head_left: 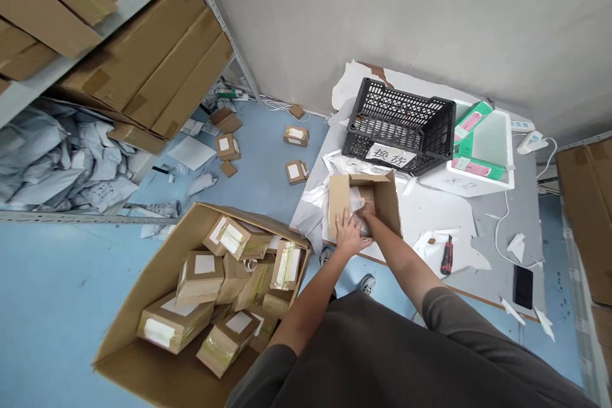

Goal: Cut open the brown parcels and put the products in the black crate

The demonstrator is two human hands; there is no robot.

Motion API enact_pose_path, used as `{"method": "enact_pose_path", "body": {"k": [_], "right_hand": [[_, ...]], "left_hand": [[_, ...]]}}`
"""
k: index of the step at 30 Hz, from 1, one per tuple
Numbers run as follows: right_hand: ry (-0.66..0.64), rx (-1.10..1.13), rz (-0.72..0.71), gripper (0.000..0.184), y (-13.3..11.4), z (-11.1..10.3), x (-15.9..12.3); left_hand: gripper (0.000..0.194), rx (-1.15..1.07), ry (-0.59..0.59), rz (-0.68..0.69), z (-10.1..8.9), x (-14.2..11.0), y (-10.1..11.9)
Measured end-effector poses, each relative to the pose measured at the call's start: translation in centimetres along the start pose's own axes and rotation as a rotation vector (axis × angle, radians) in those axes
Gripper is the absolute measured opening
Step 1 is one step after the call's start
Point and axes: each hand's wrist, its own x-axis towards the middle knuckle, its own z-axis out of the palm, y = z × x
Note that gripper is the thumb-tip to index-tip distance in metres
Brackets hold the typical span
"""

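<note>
While the person's right hand (367, 211) reaches down into the open carton (338, 207), the left hand (351, 233) lies over the near-left part of it.

Position: carton on the grey table (516, 217), by its left near edge, just on the person's side of the black crate (401, 118). Orientation: base down, opening upward toward the head camera, one upper flap standing at the far side. Its side walls run roughly away from the wearer. Outline from above close to square; which horizontal side is longer cannot be told.

Left hand: fingers extended and spread, touching the carton's left wall, palm lower, near the opening. Right hand: fingers bent downward at a translucent wrapped item (357, 199) within; fingertips hidden, so whether they grip it cannot be told.

Surroundings: crate tilted in view, handwritten white label on its near side. White foam box (503, 153) to its right, holding green-and-pink packs (471, 124). Red and black utility knife (447, 256) on white sheet material, right of the carton, long axis pointing away from the wearer. Dark phone (523, 287) near the table's right corner. Lower left, large box (146, 290) on the blue floor (52, 280), holding taped small boxes (203, 271) at mixed angles, several with white labels.
</note>
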Motion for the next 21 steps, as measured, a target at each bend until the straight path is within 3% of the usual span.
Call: {"method": "enact_pose_path", "body": {"k": [4,9,15,21], "right_hand": [[-0.023,0.167,0.139,0.032,-1.4,-1.3,-1.0],[-0.014,0.642,0.027,0.044,-3.5,-4.8,-4.1],[0.009,0.994,-0.12,0.058,-4.3,-10.6,-8.5],[0.039,1.179,-0.161,0.062,-2.1,-16.3,-12.8]], "left_hand": [[0.054,0.063,0.101,0.037,-0.3,0.0,-1.1],[0.044,0.108,0.175,0.133,-2.2,0.5,-3.5],[0.036,0.202,0.11,0.199,-5.1,0.9,-5.4],[0.039,0.224,0.048,0.186,-6.8,1.2,-5.3]]}}
